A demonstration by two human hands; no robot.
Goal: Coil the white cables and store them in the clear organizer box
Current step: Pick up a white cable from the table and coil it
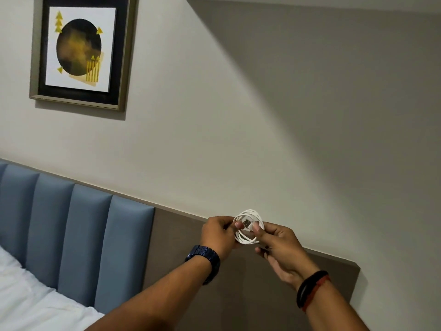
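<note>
Head view, tilted, with both forearms reaching up from the lower edge toward a pale grey wall point(214, 115). Between the two hands sits a thin white cable point(249, 226), wound into a small round coil of several loops and held in the air in front of a brown flat wall panel point(176, 235), near its top edge. The left hand point(218, 234) closes on the coil's left side, thumb and fingers pinched over the loops. The right hand point(278, 244) closes on the right side, thumb tip pressed to the strands, the other fingers curled loosely below. A silver-tipped white plug point(247, 222) at the cable's end lies across the middle of the coil, between the two thumbs. Whether either thumb touches the plug I cannot tell.

A dark blue link-band wristwatch point(205, 260) wraps the left wrist. On the right wrist sit a black band point(307, 289) and, just beside it, a red thread bracelet point(318, 291).

To the left of the brown panel stands a blue padded headboard point(78, 230) with upright channels, and white bedding point(33, 304) fills the lower left corner. High on the wall, well apart from the hands, hangs a framed abstract print point(82, 50) with a dark circle and yellow triangles on white.
</note>
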